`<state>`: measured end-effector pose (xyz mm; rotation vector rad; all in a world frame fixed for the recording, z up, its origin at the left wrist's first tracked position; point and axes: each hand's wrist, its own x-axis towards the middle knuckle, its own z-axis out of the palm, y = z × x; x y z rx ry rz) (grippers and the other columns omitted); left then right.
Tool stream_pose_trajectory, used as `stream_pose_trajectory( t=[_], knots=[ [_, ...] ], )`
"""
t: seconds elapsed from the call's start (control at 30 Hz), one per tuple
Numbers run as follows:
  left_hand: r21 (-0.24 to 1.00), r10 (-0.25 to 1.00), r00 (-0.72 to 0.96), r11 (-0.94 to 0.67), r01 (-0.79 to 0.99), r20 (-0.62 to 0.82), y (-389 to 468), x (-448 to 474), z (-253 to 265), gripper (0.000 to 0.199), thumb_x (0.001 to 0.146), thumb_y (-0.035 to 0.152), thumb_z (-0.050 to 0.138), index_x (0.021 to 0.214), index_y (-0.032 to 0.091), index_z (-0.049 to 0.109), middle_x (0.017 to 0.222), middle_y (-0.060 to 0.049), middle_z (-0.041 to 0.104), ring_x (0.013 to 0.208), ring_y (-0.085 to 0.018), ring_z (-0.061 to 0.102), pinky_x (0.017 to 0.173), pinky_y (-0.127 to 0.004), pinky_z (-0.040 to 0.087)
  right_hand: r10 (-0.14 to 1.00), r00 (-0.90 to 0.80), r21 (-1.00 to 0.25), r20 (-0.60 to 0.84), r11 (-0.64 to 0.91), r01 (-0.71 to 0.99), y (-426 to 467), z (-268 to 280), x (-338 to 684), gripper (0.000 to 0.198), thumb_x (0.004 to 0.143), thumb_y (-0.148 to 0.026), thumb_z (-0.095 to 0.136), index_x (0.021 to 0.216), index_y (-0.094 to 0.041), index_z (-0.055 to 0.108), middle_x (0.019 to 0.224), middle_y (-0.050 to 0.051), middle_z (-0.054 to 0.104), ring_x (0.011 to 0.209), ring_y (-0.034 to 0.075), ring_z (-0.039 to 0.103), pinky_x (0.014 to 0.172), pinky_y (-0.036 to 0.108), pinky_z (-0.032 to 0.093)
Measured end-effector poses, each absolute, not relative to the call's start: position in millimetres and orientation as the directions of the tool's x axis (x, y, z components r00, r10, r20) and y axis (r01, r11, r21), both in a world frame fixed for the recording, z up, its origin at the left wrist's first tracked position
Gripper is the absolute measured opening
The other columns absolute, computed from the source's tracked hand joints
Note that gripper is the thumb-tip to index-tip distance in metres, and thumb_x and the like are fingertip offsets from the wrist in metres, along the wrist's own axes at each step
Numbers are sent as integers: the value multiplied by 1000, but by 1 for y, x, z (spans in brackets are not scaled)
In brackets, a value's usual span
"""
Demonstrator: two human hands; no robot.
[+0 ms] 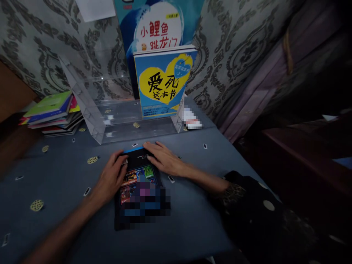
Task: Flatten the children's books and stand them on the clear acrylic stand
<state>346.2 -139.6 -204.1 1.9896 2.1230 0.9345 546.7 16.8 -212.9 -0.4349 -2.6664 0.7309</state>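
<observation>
A dark book [137, 158] with a blue strip along its far edge and rows of small colourful pictures lies on the table in front of me. Its nearer part is blurred out by pixelation. My left hand [111, 176] holds the book's left edge near the far corner, fingers bent over it. On the opposite side, my right hand [165, 160] grips the far right corner, thumb on the cover and fingers at the far edge. The undersides of both hands are hidden.
Behind the book stands a clear plastic rack [132, 135], with a blue and yellow book [162, 86] and a taller teal book [162, 22] upright in it. A stack of books [52, 110] lies at the left. A patterned cloth covers the table [68, 165]; its right edge slants away.
</observation>
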Motion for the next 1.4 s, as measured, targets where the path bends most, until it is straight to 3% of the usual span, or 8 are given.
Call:
stream_pose_trajectory(
  t=[0.2, 0.4, 0.8, 1.4],
  knots=[
    [288, 933, 27, -138, 948, 359, -141, 343, -208, 41, 103, 40, 38, 131, 21, 60, 136, -11, 62, 127, -27, 58, 110, -48, 47, 448, -858, -715, 250, 683, 148, 35, -217, 544, 49, 103, -32, 38, 149, -18, 42, 143, 12, 59, 136, 24, 51, 116, 52, 37],
    [254, 943, 137, -218, 942, 302, -124, 346, -203, 45, 103, 41, 37, 137, 20, 57, 140, -12, 60, 130, -28, 56, 110, -49, 46, 507, -836, -837, 210, 535, 114, 39, -216, 541, 49, 103, -36, 37, 148, -16, 44, 142, 13, 60, 137, 24, 51, 118, 50, 36],
    [231, 932, 276, -330, 916, 236, -86, 358, -197, 44, 102, 32, 37, 141, 20, 53, 142, -11, 58, 129, -27, 54, 112, -51, 41, 527, -824, -850, 208, 514, 114, 40, -210, 540, 46, 104, -36, 37, 143, -16, 50, 145, 13, 57, 136, 23, 53, 117, 47, 38],
    [190, 877, 437, -472, 861, 199, -95, 367, -188, 41, 104, 27, 35, 139, 24, 56, 137, -8, 64, 135, -24, 51, 116, -51, 33, 504, -830, -871, 239, 489, 46, 42, -214, 539, 45, 104, -36, 41, 138, -9, 56, 136, 16, 64, 128, 23, 58, 111, 43, 44]
  ],
)
